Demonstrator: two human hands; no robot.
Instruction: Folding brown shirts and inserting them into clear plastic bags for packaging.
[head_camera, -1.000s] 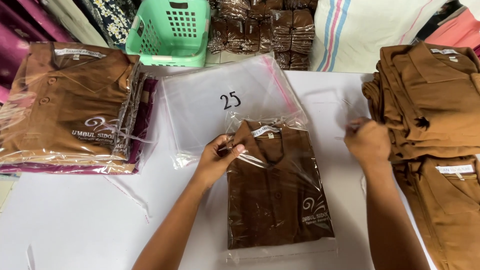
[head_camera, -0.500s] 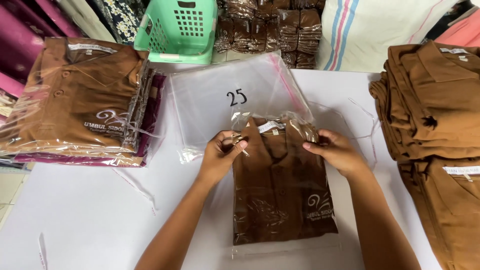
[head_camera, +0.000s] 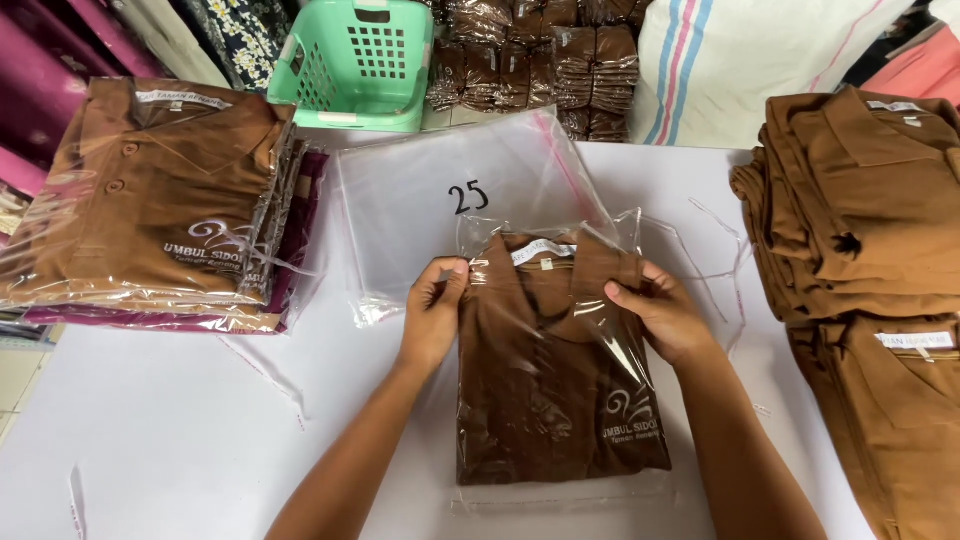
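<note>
Left hand (head_camera: 432, 318): pinching bag flap at left collar corner.
Right hand (head_camera: 662, 318): fingers curled, gripping flap's right edge.
Bagged brown shirt (head_camera: 560, 390): flat on white table (head_camera: 180, 440), between hands.
Risk: uneven pull creases flap; adhesive likely sticks crooked.

Two bare forearms are seen, entering from the six o'clock edge of the head view. No sleeves, cuffs or gloves are worn on the parts shown; both arms are uncovered from the lower edge up to the wrists. The left hand (head_camera: 432, 312) is bare, and no ring, watch or band is visible on it. The right hand (head_camera: 668, 315) is likewise bare and unadorned. Short, unpainted nails are seen on the fingers (head_camera: 452, 272). Nothing above the forearms is shown.
</note>
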